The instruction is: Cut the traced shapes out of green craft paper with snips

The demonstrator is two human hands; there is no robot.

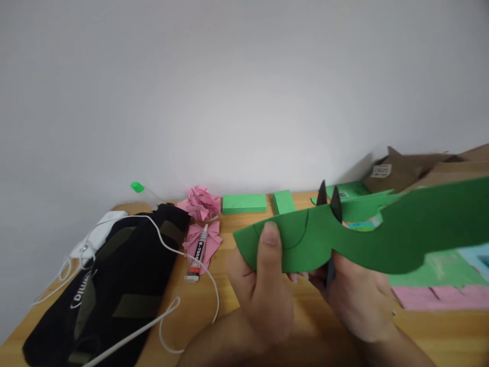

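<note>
Fingers: left hand (pixel 269 285) was clamped on the green sheet (pixel 362 247), thumb on its front; right hand (pixel 359 295) gripped the scissors (pixel 336 205), its fingers partly hidden.
Green sheet: was held raised over the wooden table (pixel 439 334), running out of view at right.
Shaped portion: wavy edges appeared finished, with a narrow waist beside the blades.
Remaining portion: drawn curves (pixel 306 229) near the left end showed no cut and seemed unworked.
Scissors: blade tips stood parted above the upper edge; contact with the sheet could not be told.
Room: pale wall (pixel 244 102) rose behind.
Surface, largest first: wooden table carried a black bag (pixel 103 290), brown paper bag (pixel 431 171), green stack (pixel 244 204), pink paper flower (pixel 204 204) and glue tube (pixel 198 255).
</note>
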